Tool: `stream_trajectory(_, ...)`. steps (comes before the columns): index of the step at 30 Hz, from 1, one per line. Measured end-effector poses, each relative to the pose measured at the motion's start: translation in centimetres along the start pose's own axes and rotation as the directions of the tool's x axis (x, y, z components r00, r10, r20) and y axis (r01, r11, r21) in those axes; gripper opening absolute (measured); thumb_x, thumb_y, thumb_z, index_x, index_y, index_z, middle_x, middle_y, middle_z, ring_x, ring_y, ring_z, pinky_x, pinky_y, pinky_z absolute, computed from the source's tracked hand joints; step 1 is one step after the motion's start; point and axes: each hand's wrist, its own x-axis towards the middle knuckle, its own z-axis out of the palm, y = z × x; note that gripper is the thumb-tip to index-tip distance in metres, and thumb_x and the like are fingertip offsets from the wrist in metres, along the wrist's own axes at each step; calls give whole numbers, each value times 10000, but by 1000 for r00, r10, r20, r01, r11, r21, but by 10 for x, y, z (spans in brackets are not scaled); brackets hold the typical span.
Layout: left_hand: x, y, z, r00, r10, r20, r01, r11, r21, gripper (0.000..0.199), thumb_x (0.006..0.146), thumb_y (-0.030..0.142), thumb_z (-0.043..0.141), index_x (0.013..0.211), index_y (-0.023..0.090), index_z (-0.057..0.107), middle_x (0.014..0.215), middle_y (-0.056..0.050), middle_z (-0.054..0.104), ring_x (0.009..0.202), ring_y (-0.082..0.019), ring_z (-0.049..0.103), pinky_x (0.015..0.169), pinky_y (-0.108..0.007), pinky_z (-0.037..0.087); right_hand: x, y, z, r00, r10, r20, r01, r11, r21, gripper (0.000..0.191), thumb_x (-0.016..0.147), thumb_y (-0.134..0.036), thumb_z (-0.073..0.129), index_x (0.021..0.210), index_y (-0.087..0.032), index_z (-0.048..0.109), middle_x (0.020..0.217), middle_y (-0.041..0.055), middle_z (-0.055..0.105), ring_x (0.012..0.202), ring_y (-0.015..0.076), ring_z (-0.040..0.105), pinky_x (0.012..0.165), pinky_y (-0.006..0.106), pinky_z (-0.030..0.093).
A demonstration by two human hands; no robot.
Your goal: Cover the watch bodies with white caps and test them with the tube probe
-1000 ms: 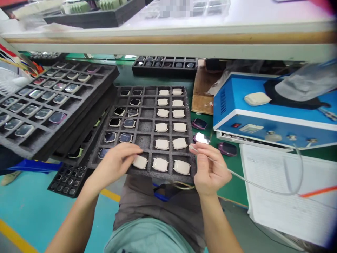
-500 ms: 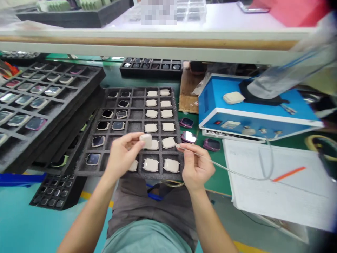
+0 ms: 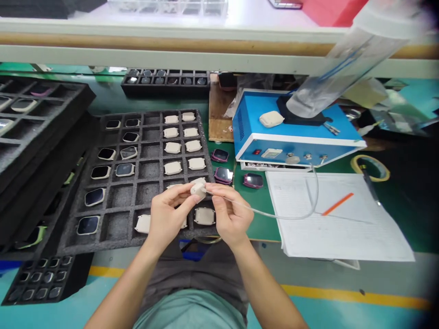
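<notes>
Above the front right of a dark foam tray [image 3: 117, 228], my left hand [image 3: 168, 212] pinches a cream smartwatch case [image 3: 198, 189] between thumb and fingers, its edge turned up. My right hand [image 3: 233, 214] grips the end of a thin clear tube [image 3: 274, 215] and brings it up against the case. My fingers partly hide where the two meet. The tube curves back to the front of a blue machine [image 3: 298, 153]. Cream cases [image 3: 172, 167] fill the tray's right columns, and dark-screened watches [image 3: 95, 197] lie in the left ones.
Stacked foam trays [image 3: 61, 109] rise at the left. Purple watches [image 3: 253, 180] lie between the tray and white papers [image 3: 343, 228], which bear an orange strip [image 3: 338, 204]. Another cream case [image 3: 271, 119] and a clear cylinder [image 3: 339, 68] sit on the machine. A shelf edge [image 3: 171, 59] crosses above.
My hands have come together, so the tube end now meets the watch case instead of being apart from it. The view has shifted to the right.
</notes>
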Motion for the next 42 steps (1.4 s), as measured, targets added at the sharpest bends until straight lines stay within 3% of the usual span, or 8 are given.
stream_trajectory(7, -1, -1, 1, 1000, 1, -13, 0, 1000, 30, 266, 763, 287, 885, 1009, 188, 864, 980, -73, 846, 849, -234, 810, 809, -317, 674, -1, 1, 0, 1000, 6, -3, -6, 998, -67, 181, 1001, -157, 628, 1083, -258, 754, 1050, 67, 826, 1006, 233, 798, 910, 443, 679)
stream_trajectory(23, 0, -2, 0, 999, 31, -19, -31, 999, 39, 251, 758, 273, 889, 996, 196, 867, 988, -68, 846, 849, -224, 809, 807, -295, 676, 3, -2, 1, 1000, -12, 5, 12, 999, -38, 218, 983, -118, 633, 1092, -261, 757, 1058, 65, 822, 1015, 225, 791, 911, 428, 673)
stream_trajectory(33, 6, -4, -5, 994, 106, -37, -99, 983, 154, 375, 737, 463, 922, 990, 196, 856, 977, -90, 846, 796, -252, 808, 768, -341, 692, 14, -3, 6, 998, -61, -7, 60, 996, -60, 160, 985, -155, 615, 1030, -241, 742, 995, 69, 828, 956, 219, 808, 862, 389, 689)
stream_trajectory(42, 7, -4, -4, 993, 110, -46, -103, 986, 135, 356, 726, 438, 927, 977, 195, 858, 976, -91, 848, 776, -227, 811, 749, -287, 682, 16, -5, 5, 998, -70, -6, 70, 997, -37, 181, 975, -126, 621, 1044, -237, 746, 1007, 70, 826, 974, 211, 804, 888, 381, 683)
